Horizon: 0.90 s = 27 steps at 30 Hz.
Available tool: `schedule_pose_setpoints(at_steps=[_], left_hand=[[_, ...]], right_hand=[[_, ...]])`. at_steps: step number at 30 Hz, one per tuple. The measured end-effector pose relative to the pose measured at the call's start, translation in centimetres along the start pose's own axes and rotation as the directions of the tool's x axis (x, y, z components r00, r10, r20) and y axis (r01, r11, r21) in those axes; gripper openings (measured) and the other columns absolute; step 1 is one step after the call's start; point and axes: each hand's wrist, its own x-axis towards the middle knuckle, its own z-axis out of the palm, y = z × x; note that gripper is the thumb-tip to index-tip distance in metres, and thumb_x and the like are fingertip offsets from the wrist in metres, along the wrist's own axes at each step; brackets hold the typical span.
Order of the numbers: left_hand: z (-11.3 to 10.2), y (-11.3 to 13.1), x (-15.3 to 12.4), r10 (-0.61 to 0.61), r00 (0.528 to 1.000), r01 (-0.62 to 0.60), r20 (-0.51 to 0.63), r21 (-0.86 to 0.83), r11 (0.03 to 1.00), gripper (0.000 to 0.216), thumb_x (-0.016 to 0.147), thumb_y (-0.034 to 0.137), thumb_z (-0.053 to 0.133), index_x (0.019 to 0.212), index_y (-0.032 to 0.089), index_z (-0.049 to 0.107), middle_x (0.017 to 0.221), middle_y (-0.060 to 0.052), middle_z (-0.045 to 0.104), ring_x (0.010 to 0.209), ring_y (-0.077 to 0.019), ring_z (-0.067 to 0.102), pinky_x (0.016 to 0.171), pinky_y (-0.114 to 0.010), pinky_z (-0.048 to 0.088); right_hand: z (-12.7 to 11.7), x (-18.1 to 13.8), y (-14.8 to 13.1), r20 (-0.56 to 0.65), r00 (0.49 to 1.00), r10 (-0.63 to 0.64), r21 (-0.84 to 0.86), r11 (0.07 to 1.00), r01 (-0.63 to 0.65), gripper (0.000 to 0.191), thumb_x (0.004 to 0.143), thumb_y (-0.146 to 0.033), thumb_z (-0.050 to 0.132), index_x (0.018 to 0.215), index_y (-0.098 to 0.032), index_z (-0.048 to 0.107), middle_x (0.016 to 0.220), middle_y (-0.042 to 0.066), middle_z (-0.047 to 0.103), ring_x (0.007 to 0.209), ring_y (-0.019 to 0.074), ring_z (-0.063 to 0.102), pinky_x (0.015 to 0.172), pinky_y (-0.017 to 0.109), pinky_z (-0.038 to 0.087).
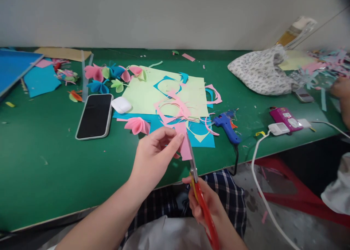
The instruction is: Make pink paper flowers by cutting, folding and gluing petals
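Observation:
My left hand [160,149] pinches a small piece of pink paper [186,149] between thumb and fingers, above the table's front part. In my right hand [209,202] is a pair of scissors [205,208] with red and yellow handles, its blades pointing away from me along the paper's right edge. Whether the blades have cut into the paper I cannot tell. Behind the hands lie a pale green sheet [139,96] and a blue sheet [209,140], with pink and blue cut-out scraps on them. A folded pink paper flower [137,126] rests left of the scraps.
Left are a phone [94,116], a white earbud case [121,105] and several paper flowers [94,72]. Right are a blue glue gun [228,127], a purple power strip [287,118] with white cables, and a patterned cloth bag [257,71]. Another person's hand [341,91] shows far right.

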Motion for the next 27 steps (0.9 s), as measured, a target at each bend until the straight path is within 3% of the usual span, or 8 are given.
schedule_pose_setpoints(at_steps=[9,15,27], left_hand=[[-0.1,0.0,-0.1,-0.011,0.999,0.014,0.053,-0.049,0.999,0.018,0.077,0.029,0.064,0.066,0.016,0.06,0.055,0.004,0.056,0.048,-0.0081,0.056,0.048,-0.018,0.05],[-0.1,0.1,-0.2,-0.026,0.995,0.032,0.095,-0.059,0.998,0.018,0.077,0.029,0.065,0.065,0.017,0.06,0.055,0.003,0.057,0.049,-0.0083,0.056,0.048,-0.018,0.05],[0.0,0.0,-0.1,-0.022,0.993,0.03,0.113,-0.069,0.997,0.018,0.077,0.03,0.065,0.065,0.017,0.06,0.055,0.003,0.057,0.049,-0.0078,0.055,0.049,-0.018,0.05]], right_hand=[[-0.8,0.3,1.0,0.082,0.996,-0.032,0.039,0.999,0.029,0.065,0.061,-0.059,0.072,0.112,-0.025,0.051,0.06,-0.009,0.033,0.044,0.0038,0.023,0.039,0.017,0.028],[0.0,0.0,-0.6,0.002,1.0,0.009,0.043,0.999,-0.009,0.061,0.059,-0.06,0.073,0.107,-0.025,0.055,0.06,-0.009,0.034,0.044,0.0026,0.023,0.04,0.018,0.027],[0.2,-0.1,-1.1,0.011,1.0,0.004,0.047,0.999,-0.004,0.059,0.063,-0.063,0.068,0.102,-0.021,0.055,0.055,-0.011,0.036,0.04,0.0016,0.026,0.039,0.017,0.022]])
